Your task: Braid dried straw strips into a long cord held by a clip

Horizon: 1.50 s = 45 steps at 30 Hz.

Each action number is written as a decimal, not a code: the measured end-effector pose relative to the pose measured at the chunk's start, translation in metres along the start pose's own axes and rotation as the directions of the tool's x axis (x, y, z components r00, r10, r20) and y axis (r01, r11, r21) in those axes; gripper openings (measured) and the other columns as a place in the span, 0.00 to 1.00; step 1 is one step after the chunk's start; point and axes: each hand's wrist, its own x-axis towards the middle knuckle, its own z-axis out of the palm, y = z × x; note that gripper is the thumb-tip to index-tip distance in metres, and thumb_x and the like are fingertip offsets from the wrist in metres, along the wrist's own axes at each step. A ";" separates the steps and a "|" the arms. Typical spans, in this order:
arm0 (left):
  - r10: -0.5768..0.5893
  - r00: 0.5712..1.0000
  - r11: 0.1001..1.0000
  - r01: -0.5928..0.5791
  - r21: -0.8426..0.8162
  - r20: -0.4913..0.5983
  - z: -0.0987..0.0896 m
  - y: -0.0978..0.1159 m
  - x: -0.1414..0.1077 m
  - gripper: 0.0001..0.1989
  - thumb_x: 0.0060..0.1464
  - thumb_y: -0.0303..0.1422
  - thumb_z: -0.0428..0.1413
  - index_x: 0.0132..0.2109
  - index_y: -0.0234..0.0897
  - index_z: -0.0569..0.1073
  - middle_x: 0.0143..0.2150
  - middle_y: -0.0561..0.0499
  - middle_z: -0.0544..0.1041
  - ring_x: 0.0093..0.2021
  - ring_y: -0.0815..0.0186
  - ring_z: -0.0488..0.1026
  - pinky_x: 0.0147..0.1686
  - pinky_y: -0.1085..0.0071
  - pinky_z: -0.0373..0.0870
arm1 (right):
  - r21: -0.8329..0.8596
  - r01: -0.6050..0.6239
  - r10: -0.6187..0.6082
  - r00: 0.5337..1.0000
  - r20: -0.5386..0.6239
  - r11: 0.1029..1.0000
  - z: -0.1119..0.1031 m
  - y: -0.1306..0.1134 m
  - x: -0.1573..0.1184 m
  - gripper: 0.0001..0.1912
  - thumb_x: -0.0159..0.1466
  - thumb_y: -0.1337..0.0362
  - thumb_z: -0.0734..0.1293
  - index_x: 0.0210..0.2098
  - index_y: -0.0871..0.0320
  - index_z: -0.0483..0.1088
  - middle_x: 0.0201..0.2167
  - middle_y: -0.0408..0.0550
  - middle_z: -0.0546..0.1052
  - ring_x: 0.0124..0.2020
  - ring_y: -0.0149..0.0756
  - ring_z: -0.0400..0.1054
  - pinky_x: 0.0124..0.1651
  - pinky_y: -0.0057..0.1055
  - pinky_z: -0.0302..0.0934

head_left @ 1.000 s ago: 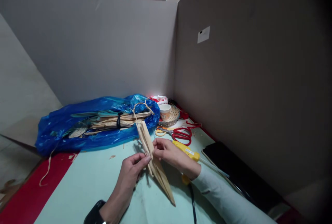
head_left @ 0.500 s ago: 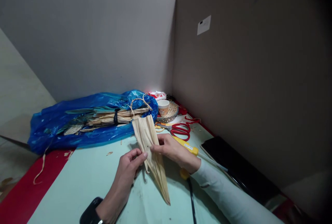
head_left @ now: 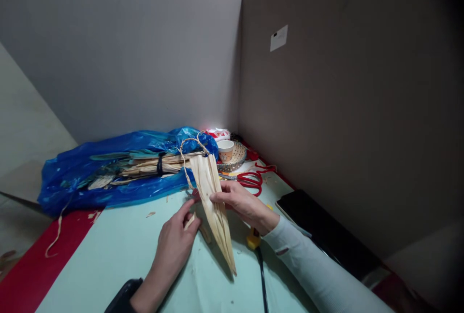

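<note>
A wide, pale dried leaf (head_left: 213, 206), pleated lengthwise and pointed at its lower end, hangs over the table's middle. My right hand (head_left: 241, 202) pinches its right edge, thumb on the front. To the left of the leaf, my left hand (head_left: 181, 228) is curled, with a small pale strip (head_left: 190, 221) between thumb and fingers; one fingertip reaches toward the leaf's back and is partly hidden. Twisted cord (head_left: 183, 153) curves beside the leaf's top. Behind lies a bundle of dried leaves (head_left: 174, 163) tied with a dark band, on a blue plastic bag (head_left: 79, 158).
Red-handled scissors (head_left: 250, 182) lie beyond my right hand, near a paper cup (head_left: 225, 151) on a woven tray (head_left: 239, 154). A yellow tool with a black cord (head_left: 253, 239) lies under my right wrist. A black flat object (head_left: 319, 231) is at right. Grey partitions (head_left: 145, 52) stand behind.
My left hand has come off the leaf's front edge and now holds a small strip. The leaf and my right hand have shifted slightly up and left in view.
</note>
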 end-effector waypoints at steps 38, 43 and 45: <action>0.020 0.996 0.933 0.012 -0.359 0.087 -0.012 0.023 -0.001 0.15 0.46 0.38 0.61 0.38 0.31 0.78 0.31 0.49 0.80 0.35 0.60 0.73 0.35 0.70 0.68 | -0.029 0.180 -0.178 0.981 0.073 0.983 0.031 0.000 -0.008 0.15 0.55 0.69 0.64 0.39 0.64 0.77 0.31 0.47 0.77 0.34 0.39 0.69 0.38 0.30 0.61; 0.046 0.996 0.953 -0.021 -0.302 0.076 -0.011 0.025 -0.001 0.14 0.46 0.38 0.61 0.36 0.31 0.78 0.33 0.47 0.81 0.37 0.57 0.75 0.38 0.68 0.69 | -0.119 0.172 -0.169 0.985 0.035 0.978 0.032 0.001 -0.009 0.15 0.55 0.69 0.63 0.39 0.66 0.77 0.30 0.48 0.76 0.32 0.38 0.67 0.35 0.29 0.60; 0.059 0.996 0.962 -0.038 -0.271 0.068 -0.010 0.025 -0.001 0.14 0.46 0.37 0.60 0.37 0.31 0.78 0.33 0.46 0.81 0.36 0.57 0.75 0.38 0.68 0.69 | -0.140 0.180 -0.180 0.984 0.016 0.974 0.033 0.003 -0.009 0.15 0.55 0.70 0.63 0.39 0.66 0.77 0.29 0.47 0.76 0.31 0.37 0.67 0.33 0.28 0.59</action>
